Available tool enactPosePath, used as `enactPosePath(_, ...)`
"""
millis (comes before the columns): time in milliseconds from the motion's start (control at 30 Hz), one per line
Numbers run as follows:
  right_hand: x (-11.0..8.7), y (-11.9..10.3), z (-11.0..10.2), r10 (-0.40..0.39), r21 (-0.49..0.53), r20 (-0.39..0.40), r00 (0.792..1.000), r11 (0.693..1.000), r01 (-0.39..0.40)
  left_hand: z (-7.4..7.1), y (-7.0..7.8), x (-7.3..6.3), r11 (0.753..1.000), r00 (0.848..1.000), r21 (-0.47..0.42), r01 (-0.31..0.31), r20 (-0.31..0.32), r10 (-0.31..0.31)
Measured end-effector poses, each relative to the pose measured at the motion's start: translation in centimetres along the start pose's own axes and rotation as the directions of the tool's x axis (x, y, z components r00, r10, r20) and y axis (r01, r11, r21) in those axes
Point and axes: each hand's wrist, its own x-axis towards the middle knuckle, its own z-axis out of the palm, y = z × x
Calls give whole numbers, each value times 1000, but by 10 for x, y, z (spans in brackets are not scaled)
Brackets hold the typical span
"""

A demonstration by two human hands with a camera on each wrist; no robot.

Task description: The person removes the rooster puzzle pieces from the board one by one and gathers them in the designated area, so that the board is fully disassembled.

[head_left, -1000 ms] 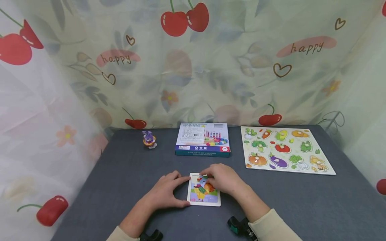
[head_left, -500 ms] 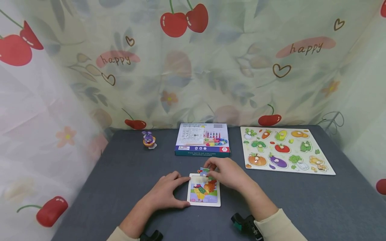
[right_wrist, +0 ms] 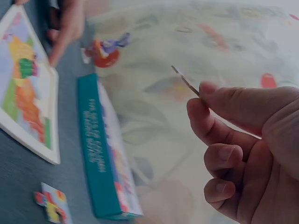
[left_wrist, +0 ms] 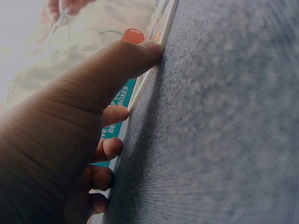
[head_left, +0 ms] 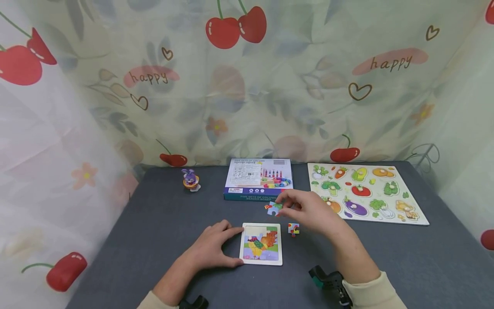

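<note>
My left hand [head_left: 212, 246] rests beside a small white-framed jigsaw puzzle [head_left: 262, 262], index finger near its upper left corner, thumb at the lower left. In the left wrist view, the thumb [left_wrist: 152, 48] touches the frame's edge. My right hand [head_left: 310, 212] pinches a blue jigsaw piece [head_left: 273, 209] between thumb and finger, up beyond the puzzle; the right wrist view shows this piece edge-on. A second jigsaw piece [head_left: 293, 228] lies on the table just right of the frame. Bare backing shows along the puzzle's top; an orange and yellow bird picture fills the rest.
Behind the puzzle lies a flat box [head_left: 258, 195] of beads. A vegetable peg board [head_left: 370, 219] lies at the back right, partly covered by my right hand in the head view. A purple rabbit figure [head_left: 190, 178] stands back left. Patterned cloth [head_left: 247, 107] hangs behind the table.
My right hand has lifted the blue piece out of the frame and carried it up and right. Another piece now lies right of the frame. My left hand has stayed put.
</note>
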Motion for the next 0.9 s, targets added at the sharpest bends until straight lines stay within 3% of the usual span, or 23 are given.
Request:
enactPosePath(267,-15,0,-31,35,19,-51,998,999,-35,0,0,0,1000,1000,6,7,2,-7)
enactPosePath(467,-26,7,-52,59,34,-42,997,998,-58,1,-1,0,1000,1000,7,6,1,-6)
enactPosePath(900,-31,44,-75,152,-15,-22,988,988,-152,0,0,1,1000,1000,1,23,7,-23)
